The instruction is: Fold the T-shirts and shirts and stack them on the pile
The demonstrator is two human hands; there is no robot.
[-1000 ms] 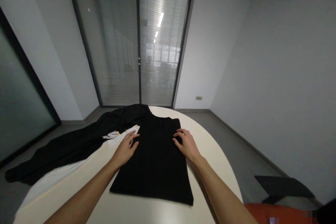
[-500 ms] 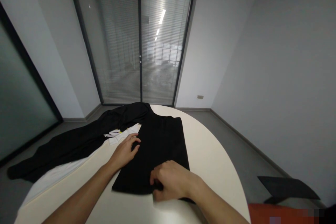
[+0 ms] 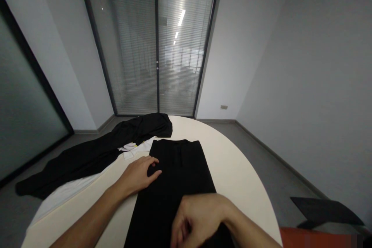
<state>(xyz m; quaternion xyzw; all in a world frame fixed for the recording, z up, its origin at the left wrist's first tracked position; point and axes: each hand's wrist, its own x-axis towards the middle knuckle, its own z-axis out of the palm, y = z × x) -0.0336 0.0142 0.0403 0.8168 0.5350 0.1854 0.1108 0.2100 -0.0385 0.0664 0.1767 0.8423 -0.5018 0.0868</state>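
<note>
A black skirt [image 3: 177, 178] lies flat on the round pale table [image 3: 241, 170], its narrower waist end pointing away from me and its near end running out of the picture. My left hand [image 3: 142, 172] rests at the skirt's left edge, thumb and fingers apart, the fingertips on the cloth. Over the skirt's near right part, my right hand [image 3: 200, 221] is closed with its fingers curled down onto the fabric. The bottom picture edge cuts off its fingertips.
Dark clothing [image 3: 95, 149] is heaped along the table's far left side, with white cloth [image 3: 69, 193] beneath it. A small white tag-like piece with yellow [image 3: 128, 147] lies near it. Beyond the table's right edge are a dark panel [image 3: 325, 209] and something red-orange [image 3: 316, 238].
The skirt has slid toward me, apart from the dark clothing, its near end now out of the picture. My right hand has come nearer with it; my left hand has shifted slightly right and down.
</note>
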